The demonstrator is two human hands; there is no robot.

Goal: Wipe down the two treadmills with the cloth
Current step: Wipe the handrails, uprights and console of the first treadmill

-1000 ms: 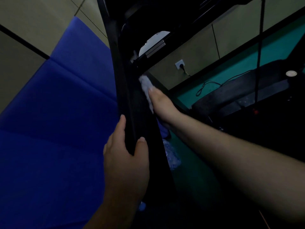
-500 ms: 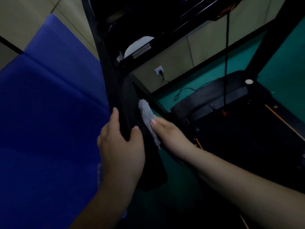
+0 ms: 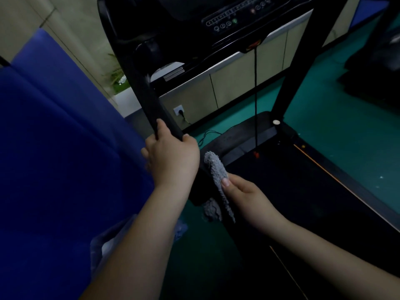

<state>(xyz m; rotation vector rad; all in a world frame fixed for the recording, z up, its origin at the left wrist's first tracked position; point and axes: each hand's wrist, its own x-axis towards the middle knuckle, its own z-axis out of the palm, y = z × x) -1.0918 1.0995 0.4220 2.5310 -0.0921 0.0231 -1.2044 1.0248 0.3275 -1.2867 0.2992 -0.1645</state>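
Two bare arms reaching up from the bottom of the view. Near the left elbow, a crumpled clear plastic bag (image 3: 108, 245), low down by the blue mat (image 3: 54, 148).

Left hand (image 3: 171, 156) wrapped round the black handrail (image 3: 155, 109) of the near treadmill (image 3: 303, 191), thumb on the right side, fingers curled over the left side. Tight hold on the bar.

Right hand (image 3: 244, 198) just below and to the right, pinching the grey cloth (image 3: 216, 178) with the thumb on top. Cloth fluffy and folded, pressed against the lower end of the same handrail, touching it, with one end poking up beside the left hand and the other end hanging down under the bar.

Further on, the dark running belt (image 3: 313, 213) with a thin orange line along its right edge. A small silver round thing (image 3: 276, 122) at the foot of the right post (image 3: 303, 61). A thin black cord (image 3: 256, 94) hanging straight down from the console (image 3: 233, 20), with a little red clip at the bottom. Rows of small buttons on the console, one green.

Green floor (image 3: 346, 137) beyond. A white wall socket (image 3: 179, 110) with a black plug in it, wire trailing on the floor. Pale cupboards along the wall. Part of a second treadmill (image 3: 376, 68), dark and hard to make out, far right. A bit of green plant (image 3: 118, 76) far left
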